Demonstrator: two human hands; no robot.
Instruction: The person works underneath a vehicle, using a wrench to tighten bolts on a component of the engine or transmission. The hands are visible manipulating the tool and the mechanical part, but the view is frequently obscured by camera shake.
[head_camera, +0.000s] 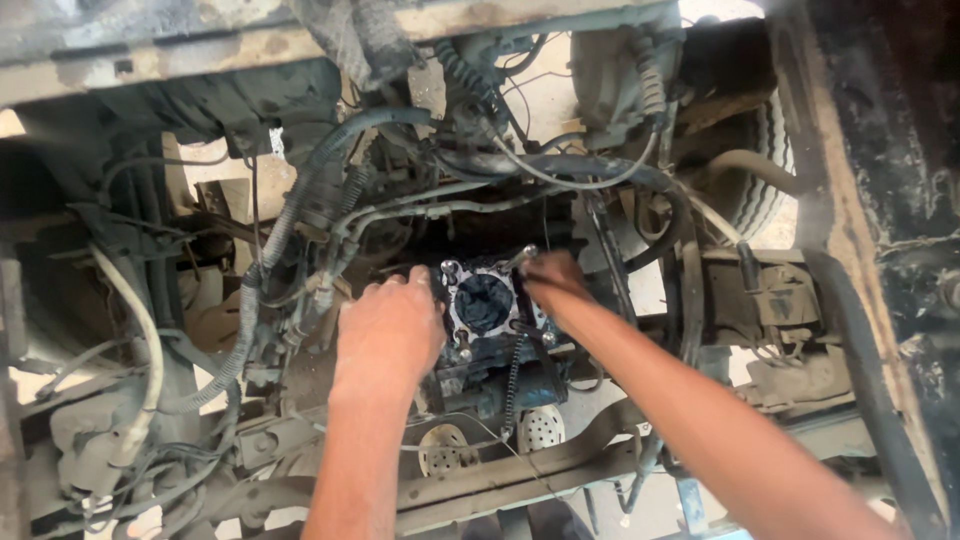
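A square metal flange (484, 305) with a dark round opening and a bolt at each corner faces me on a greasy blue-grey housing under a vehicle. My left hand (390, 330) rests flat against the flange's left side, fingers curled on its edge. My right hand (553, 280) is pinched on a small bolt or tool tip (527, 254) at the flange's upper right corner; which of the two it is I cannot tell.
Corrugated hoses (290, 215), cables and pipes hang all around the housing. A tyre (765, 185) shows at the upper right beside a dark frame rail (880, 250). A crossmember (560, 465) runs below, above sandy ground.
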